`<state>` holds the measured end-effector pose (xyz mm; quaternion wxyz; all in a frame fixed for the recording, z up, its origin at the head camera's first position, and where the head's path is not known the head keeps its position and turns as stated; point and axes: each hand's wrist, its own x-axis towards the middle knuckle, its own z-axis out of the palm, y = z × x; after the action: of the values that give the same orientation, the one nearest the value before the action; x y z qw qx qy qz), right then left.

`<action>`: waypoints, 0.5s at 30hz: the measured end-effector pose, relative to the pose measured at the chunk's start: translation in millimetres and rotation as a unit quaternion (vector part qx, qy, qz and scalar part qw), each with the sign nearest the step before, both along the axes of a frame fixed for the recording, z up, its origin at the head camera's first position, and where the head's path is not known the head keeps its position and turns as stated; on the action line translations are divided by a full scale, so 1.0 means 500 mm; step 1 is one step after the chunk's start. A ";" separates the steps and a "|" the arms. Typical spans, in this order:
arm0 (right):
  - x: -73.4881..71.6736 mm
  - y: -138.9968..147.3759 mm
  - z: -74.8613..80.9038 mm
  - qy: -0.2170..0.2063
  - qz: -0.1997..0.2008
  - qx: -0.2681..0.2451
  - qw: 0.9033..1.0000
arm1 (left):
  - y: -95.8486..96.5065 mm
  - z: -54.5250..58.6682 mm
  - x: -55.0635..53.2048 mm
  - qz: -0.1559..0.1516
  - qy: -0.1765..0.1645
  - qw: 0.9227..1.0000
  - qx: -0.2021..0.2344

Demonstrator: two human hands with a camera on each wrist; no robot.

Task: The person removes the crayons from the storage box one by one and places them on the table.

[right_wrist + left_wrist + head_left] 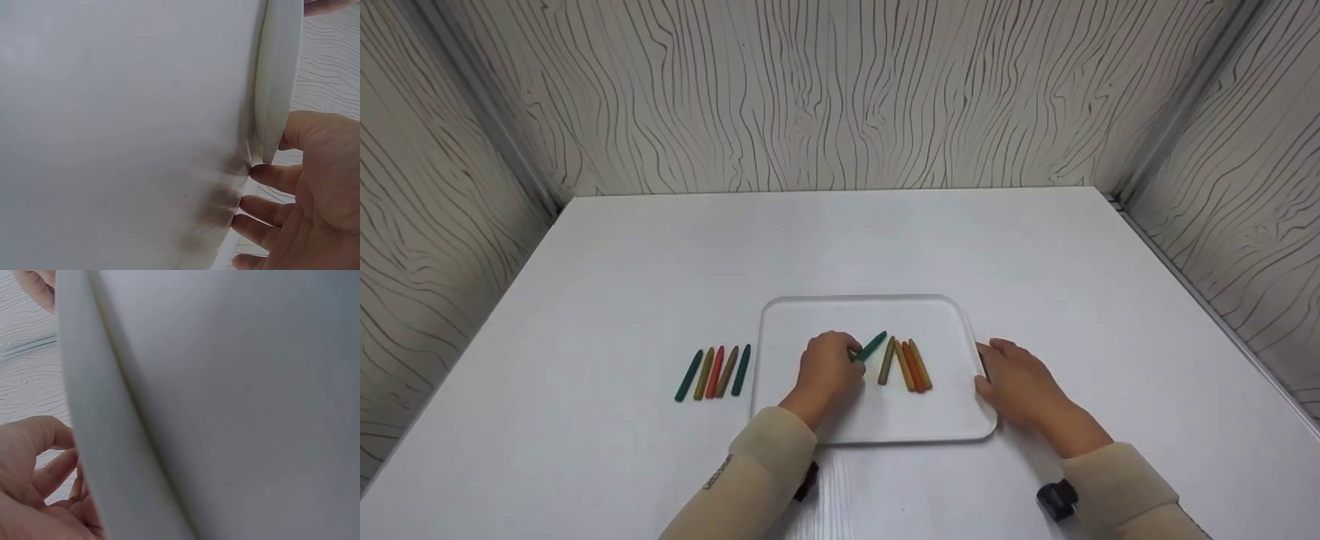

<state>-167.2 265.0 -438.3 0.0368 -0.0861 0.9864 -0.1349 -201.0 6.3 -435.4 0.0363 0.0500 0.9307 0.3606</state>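
Over the middle of a white tray [877, 435], my left hand [829, 371] pinches a green crayon [873, 346], its pointed end aimed away to the right. The left wrist view shows this hand [39, 484] partly behind the pale tray wall [95, 394], which hides the crayon. At the tray's right side, my right hand [1020, 382] grips the rim, thumb over it and fingers along the outside. An olive crayon [887, 361] lies on the tray beside several yellow and orange crayons [913, 366].
Left of the tray, a row of several green, olive, red and brown crayons [716, 373] lies on the white table [607, 300]. Wood-grain panels [840, 97] stand behind the table and at both sides.
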 end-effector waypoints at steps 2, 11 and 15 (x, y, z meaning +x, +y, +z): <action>0.001 -0.001 0.001 0.000 0.000 0.000 1.000 | -0.005 0.001 0.002 -0.003 0.011 1.000 0.006; -0.001 0.001 -0.002 0.001 0.001 -0.007 1.000 | -0.030 0.007 0.009 0.006 0.021 0.999 0.040; -0.001 0.001 -0.002 0.000 0.000 -0.009 1.000 | -0.049 0.012 0.012 0.016 0.015 0.998 0.051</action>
<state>-167.7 265.6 -439.0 0.0357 -0.0869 0.9852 -0.1434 -194.8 -18.2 -429.6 0.0138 0.0422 0.9122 0.4073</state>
